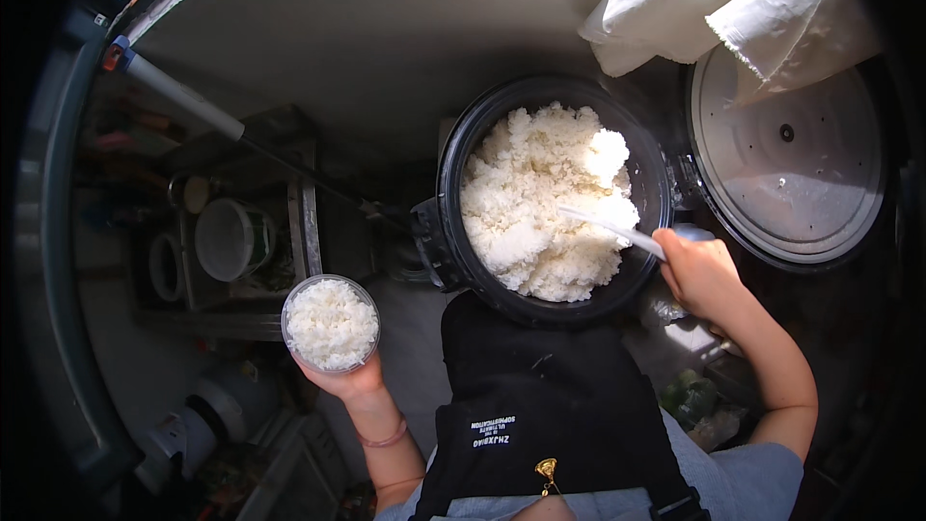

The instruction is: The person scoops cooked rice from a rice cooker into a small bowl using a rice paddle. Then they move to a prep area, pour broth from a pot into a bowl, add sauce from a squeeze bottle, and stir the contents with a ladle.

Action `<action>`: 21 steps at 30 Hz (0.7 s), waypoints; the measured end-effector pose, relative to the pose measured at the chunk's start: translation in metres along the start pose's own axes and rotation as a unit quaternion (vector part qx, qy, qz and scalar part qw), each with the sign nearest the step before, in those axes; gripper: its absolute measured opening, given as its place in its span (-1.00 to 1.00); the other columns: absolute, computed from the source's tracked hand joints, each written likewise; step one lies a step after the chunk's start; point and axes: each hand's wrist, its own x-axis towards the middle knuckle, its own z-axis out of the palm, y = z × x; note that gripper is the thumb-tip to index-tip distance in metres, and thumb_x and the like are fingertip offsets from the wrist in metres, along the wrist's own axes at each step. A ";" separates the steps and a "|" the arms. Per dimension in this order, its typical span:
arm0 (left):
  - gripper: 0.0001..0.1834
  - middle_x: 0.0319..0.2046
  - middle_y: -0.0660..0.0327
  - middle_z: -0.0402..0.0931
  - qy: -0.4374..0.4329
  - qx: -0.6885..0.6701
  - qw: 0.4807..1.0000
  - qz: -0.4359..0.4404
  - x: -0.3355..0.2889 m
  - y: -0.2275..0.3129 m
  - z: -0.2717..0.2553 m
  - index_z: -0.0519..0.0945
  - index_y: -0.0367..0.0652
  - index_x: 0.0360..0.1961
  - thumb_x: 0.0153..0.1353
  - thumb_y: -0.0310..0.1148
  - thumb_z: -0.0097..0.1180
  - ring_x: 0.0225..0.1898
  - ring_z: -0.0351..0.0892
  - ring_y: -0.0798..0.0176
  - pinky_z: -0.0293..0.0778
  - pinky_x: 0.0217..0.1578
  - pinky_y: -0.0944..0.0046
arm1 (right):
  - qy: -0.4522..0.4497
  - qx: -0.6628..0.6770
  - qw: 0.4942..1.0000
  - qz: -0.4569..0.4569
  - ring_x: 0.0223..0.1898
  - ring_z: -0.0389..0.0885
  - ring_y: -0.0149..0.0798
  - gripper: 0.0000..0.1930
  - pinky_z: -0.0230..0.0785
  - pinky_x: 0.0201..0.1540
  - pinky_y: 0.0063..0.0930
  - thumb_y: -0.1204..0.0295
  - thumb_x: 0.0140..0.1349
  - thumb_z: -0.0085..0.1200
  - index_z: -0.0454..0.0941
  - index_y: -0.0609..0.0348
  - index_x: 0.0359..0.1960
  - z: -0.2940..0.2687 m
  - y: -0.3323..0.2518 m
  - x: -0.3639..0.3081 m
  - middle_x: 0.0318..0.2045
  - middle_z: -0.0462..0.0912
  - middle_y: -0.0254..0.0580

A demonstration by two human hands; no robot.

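Taking the middle of the view as the clock's centre, a grey-and-black pole (183, 94) is slanting down from ten o'clock toward the centre, and a white tub (224, 243) is sitting at nine. At eight o'clock a clear round container (285, 320) is holding white rice (333, 321) up to about its rim. The left hand (345, 381), at seven, is supporting it from below; its grip is curving around the container's lower side, with most of the fingers hiding beneath it. A pinkish band (386, 436) is circling that wrist. Just past the centre, toward two o'clock, a black pot (451, 191) is standing open, and a large heap of rice (545, 203) is filling much of it. A black apron (540, 376) is covering the person's front at five o'clock. A whitish paddle (617, 229) is reaching from the pot's four o'clock side to the heap, its far end meeting the rice. At three o'clock the right hand (702, 272) is holding the paddle's handle, its grip closing snugly around it. A white cloth (675, 0) is hanging between one and two o'clock, partly overlapping a round metallic lid (772, 169) that is standing between two and three, beside the pot.
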 end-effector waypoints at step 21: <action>-0.38 0.24 0.12 0.44 0.031 0.015 0.999 -0.013 0.000 0.006 0.006 0.45 -0.07 0.25 0.35 0.10 -0.19 0.25 0.42 -0.03 0.37 0.24 -0.12 | 0.031 -0.025 0.999 -0.013 -0.45 0.57 -0.04 -0.84 0.37 -0.40 -0.21 0.46 0.10 0.13 0.48 0.10 -0.26 0.017 -0.004 -0.038 -0.49 0.53 -0.19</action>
